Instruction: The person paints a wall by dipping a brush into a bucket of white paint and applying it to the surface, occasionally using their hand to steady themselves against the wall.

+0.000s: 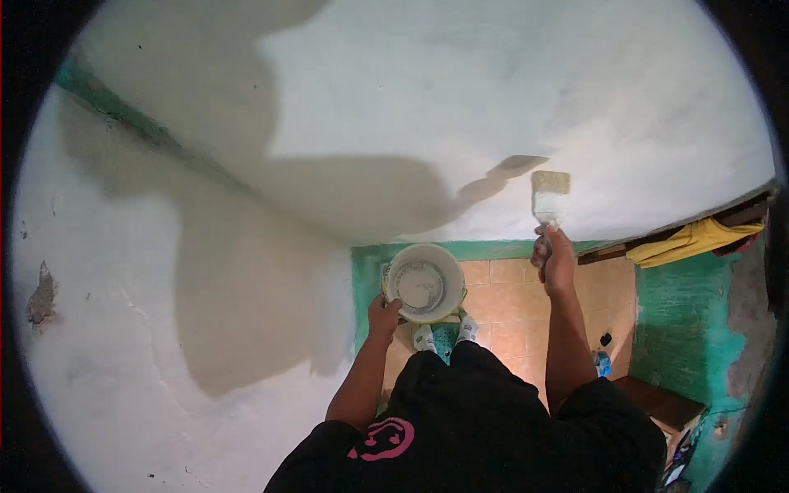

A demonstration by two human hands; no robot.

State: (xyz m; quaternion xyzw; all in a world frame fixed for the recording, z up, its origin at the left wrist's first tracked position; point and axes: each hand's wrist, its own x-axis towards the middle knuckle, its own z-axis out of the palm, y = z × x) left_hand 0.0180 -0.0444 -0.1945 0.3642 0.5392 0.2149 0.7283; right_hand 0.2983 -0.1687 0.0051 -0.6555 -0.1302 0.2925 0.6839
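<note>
The right hand (556,259) held a wide paintbrush (551,195) upright, its grip closed around the handle, with the pale, white-smeared bristles pointing up towards the white wall (460,90); whether the bristles touched the wall could not be told. The left hand (384,317) had its grip clamped on the near left rim of a round white bucket (426,283), the thumb over the edge. The bucket was held in front of the body, just above the feet in the view, and its inside showed a pale grey bottom with whitish smears around it. Both arms reached forward from a black shirt (493,427) with a pink print. Shadows of the person and of the brush fell across the white wall. Below lay an orange tiled floor (514,308), edged by a green strip (364,287) along the foot of the wall. On the right, a yellow cloth (686,242) hung over a dark ledge, near a green wall (682,312) with a bare grey patch, and a small blue item (602,363) lay on the floor.
</note>
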